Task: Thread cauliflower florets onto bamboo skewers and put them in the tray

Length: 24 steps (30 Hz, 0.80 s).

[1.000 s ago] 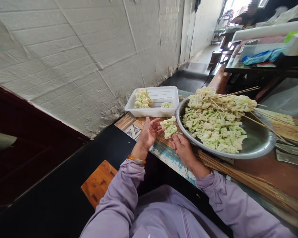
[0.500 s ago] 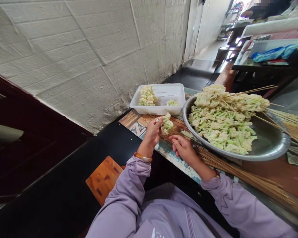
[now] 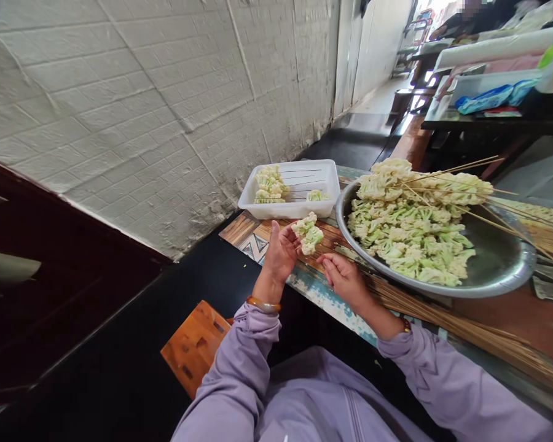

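Cauliflower florets (image 3: 308, 233) threaded on a bamboo skewer hang over the table's near edge. My right hand (image 3: 343, 277) pinches the thin skewer just below them; little of the stick shows. Beside the florets, my left hand (image 3: 281, 252) is open, thumb raised and fingers stretched behind or against their left side; whether they touch cannot be made out. Beyond my hands, a white plastic tray (image 3: 283, 212) holds skewered cauliflower (image 3: 270, 184) and a smaller piece (image 3: 317, 195) at its right. To the right, a large metal basin (image 3: 502, 279) is heaped with cut cauliflower (image 3: 410, 239), with finished skewers lying on top.
Loose bamboo skewers (image 3: 447, 319) lie along the table's near side, in front of the basin. A wooden stool (image 3: 197, 347) stands at lower left. A pale brick-patterned wall (image 3: 166, 104) runs behind. Another person (image 3: 470, 21) is at the far right, past a cluttered table.
My left hand has loosened from the cauliflower, its thumb lifting away and its fingers opening. My right hand keeps its pinch on the skewer. The view has shifted slightly.
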Tool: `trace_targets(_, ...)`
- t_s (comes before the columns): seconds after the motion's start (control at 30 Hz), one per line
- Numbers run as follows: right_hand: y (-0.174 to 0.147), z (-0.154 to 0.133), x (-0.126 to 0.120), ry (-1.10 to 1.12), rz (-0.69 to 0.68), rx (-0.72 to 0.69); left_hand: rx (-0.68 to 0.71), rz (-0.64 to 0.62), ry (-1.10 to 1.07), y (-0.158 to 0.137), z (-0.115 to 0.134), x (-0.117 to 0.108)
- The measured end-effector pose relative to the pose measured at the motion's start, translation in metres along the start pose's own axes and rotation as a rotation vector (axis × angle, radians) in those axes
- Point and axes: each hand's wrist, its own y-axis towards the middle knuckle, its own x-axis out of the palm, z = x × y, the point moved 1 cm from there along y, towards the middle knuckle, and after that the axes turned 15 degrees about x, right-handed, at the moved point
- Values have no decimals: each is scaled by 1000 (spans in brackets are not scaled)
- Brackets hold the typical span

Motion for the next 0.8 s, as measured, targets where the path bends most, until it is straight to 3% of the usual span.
trace_targets(0.1, 1, 5, 0, -65, 17, -36, 73, -16, 52, -1, -1, 8)
trace_targets(0.2, 1, 7, 1, -125, 12, -56, 142, 56, 108, 1, -5, 15)
trace_targets(0.47, 0, -1, 5, -204, 102, -131, 202, 141, 166, 9, -9, 25)
trace_targets(0.67, 7, -10, 0, -303, 189, -242, 129, 114, 176, 18, -23, 29)
trace_targets(0.8, 8, -10, -4, -326, 255, -237, 112, 93, 216, 19, -30, 36)
